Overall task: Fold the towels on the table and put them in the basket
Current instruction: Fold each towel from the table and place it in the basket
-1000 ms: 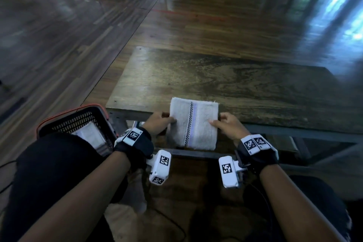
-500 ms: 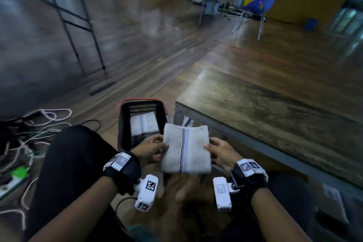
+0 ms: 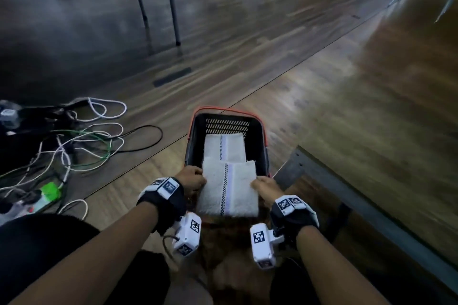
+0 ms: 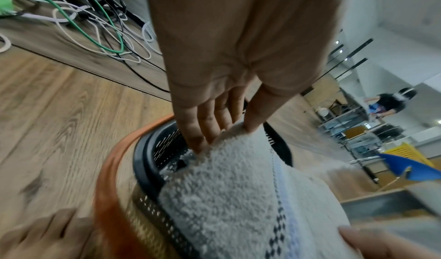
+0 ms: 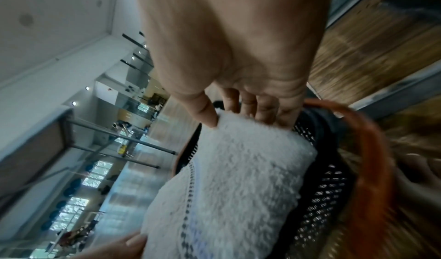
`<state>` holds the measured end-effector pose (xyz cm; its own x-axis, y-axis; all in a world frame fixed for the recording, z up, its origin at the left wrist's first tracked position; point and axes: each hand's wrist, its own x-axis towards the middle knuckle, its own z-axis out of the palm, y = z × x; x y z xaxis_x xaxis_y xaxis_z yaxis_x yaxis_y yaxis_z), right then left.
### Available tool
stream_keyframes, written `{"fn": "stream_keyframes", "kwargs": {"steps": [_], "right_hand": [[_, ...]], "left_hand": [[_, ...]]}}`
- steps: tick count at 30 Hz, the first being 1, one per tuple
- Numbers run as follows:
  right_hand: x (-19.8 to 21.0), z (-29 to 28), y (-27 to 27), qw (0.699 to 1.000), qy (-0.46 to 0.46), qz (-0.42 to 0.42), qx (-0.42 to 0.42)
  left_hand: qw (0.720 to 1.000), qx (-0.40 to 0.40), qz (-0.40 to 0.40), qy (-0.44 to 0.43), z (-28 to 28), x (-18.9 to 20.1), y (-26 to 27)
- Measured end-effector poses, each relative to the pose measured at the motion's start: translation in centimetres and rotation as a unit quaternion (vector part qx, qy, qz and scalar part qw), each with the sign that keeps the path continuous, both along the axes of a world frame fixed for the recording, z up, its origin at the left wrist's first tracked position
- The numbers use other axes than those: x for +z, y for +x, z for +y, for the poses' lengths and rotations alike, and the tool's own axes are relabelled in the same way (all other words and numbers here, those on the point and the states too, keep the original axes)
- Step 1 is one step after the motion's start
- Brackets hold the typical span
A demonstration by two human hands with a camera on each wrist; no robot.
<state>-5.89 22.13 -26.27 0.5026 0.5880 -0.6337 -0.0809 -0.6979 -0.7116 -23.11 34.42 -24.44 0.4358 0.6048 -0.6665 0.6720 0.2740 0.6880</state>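
1 towel (image 3: 224, 146) already lies in the basket (image 3: 263, 141); my left hand (image 3: 192, 180) and right hand (image 3: 266, 188) pinch towel 2 (image 3: 228, 189) over its rim, drop pending; desk hardly visible.

Dim light is hanging over the head view, and the wooden floor (image 3: 322, 82) is catching pale sheen to the right of the basket (image 3: 224, 116). Motion blur is smearing the floor planks beyond the basket, while wide-angle bending is curving the edges. Both wrist views are looking brighter, the basket's orange rim (image 4: 107, 178) streaking, the towel (image 5: 226, 187) softening near the lens.
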Motion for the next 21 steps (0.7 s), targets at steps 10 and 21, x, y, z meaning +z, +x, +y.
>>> {"fn": "stream_keyframes", "kwargs": {"steps": [10, 21], "right_hand": [[-9.0, 15.8, 7.3, 0.994, 0.016, -0.104, -0.012], [-11.8, 16.6, 8.0, 0.989, -0.015, -0.146, 0.003]], "left_hand": [[0.987, 0.036, 0.050, 0.145, 12.5, -10.7, 9.1], [0.987, 0.075, 0.064, 0.130, 12.5, -13.9, 10.6]]}}
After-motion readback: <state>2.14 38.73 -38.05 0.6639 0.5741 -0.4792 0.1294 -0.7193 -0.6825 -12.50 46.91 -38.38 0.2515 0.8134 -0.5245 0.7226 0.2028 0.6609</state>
